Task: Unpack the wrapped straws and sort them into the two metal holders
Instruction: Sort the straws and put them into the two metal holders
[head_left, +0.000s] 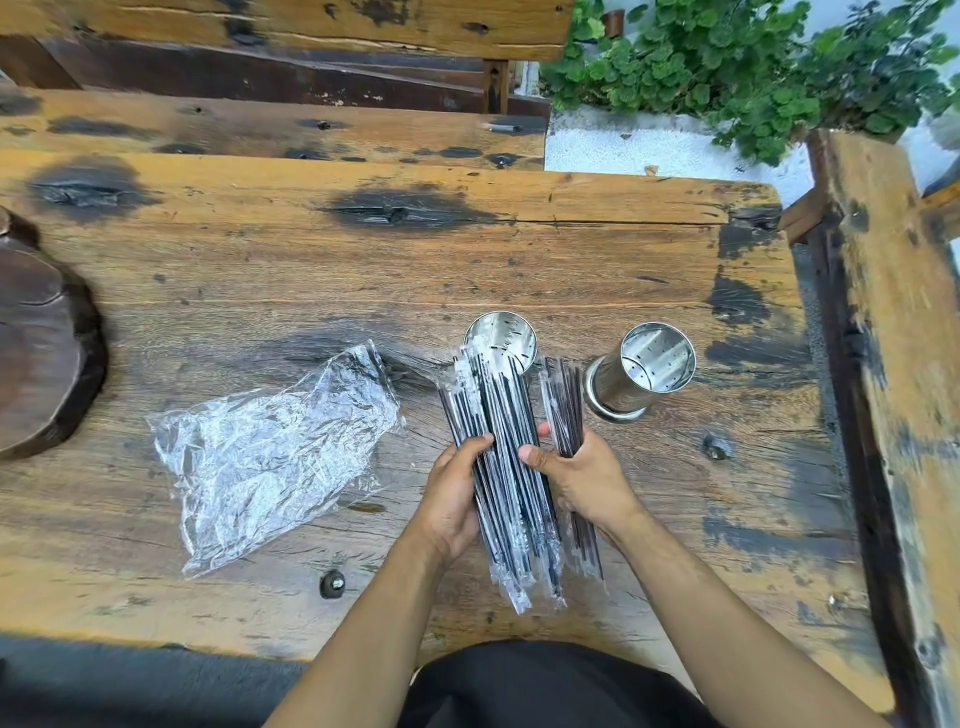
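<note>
Head view: the straws are out of the bag and being split into two bunches

The left hand (453, 499) grips the big bunch (498, 467), the right hand (582, 480) grips the small bunch (563, 415), both above the table's (260, 270) near edge. The left holder (500, 347) and right holder (641, 371) stand just behind, seemingly empty; I think next each bunch must go upright into one

Black wrapped straws (506, 467) (bunched) before upright holders (641, 366)

Support: weathered plank table (260, 270), dark-stained at knots. Directly on it: crumpled clear plastic bag (270, 452) left of centre; two upright perforated metal holders (501, 345) (644, 369) toward right edge; dark wooden slab (41, 353) at left edge.
</note>
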